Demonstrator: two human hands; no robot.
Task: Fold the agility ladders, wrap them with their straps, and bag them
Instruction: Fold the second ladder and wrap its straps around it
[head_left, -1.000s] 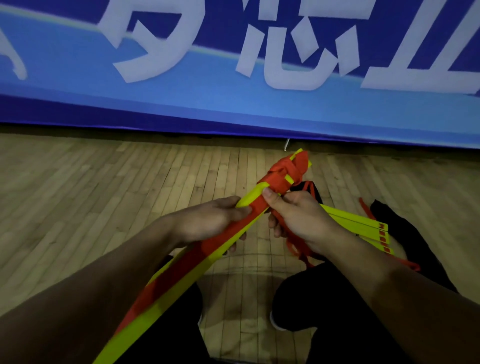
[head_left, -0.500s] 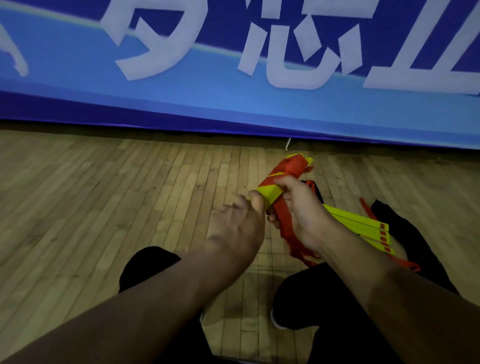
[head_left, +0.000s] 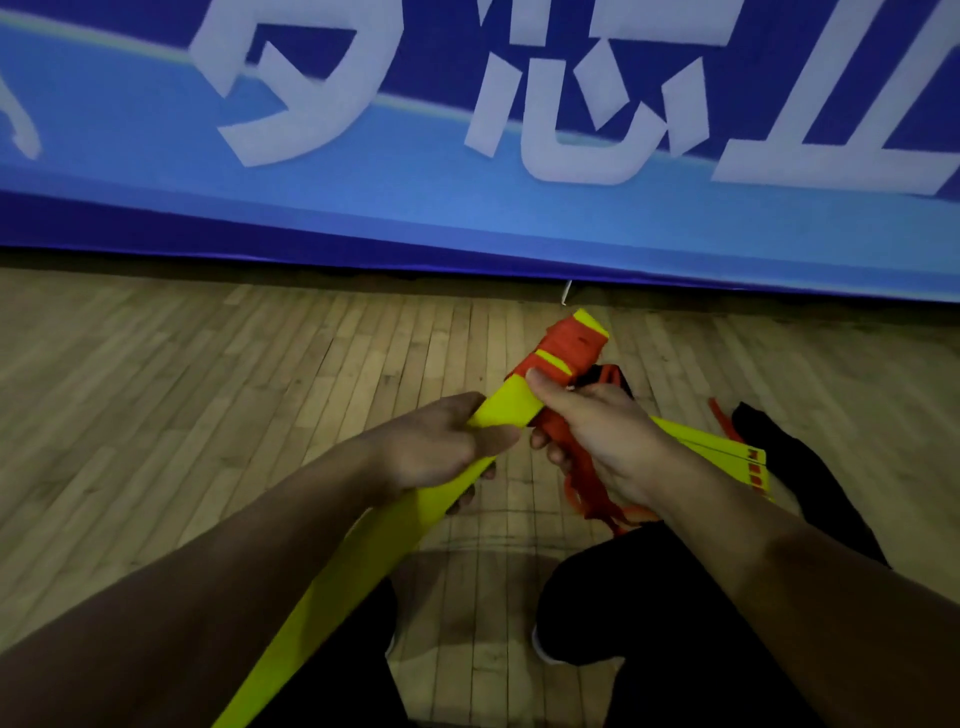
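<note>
The left hand (head_left: 441, 447) gripped the yellow ladder bundle (head_left: 395, 535), fingers closed around it. The right hand (head_left: 597, 436) pinched the orange strap (head_left: 569, 345) wound near the bundle's far end, above the wooden floor (head_left: 208, 389).

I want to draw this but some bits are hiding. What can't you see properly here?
Head view, the only one:
- Yellow ladder bundle: its near end runs off the bottom edge.
- Orange strap: where it ends, hidden behind the right hand.
- Left hand: fingertips tucked under the bundle.
- Black bag: mostly behind the right forearm.
- Banner: lettering cut off at the top.
</note>
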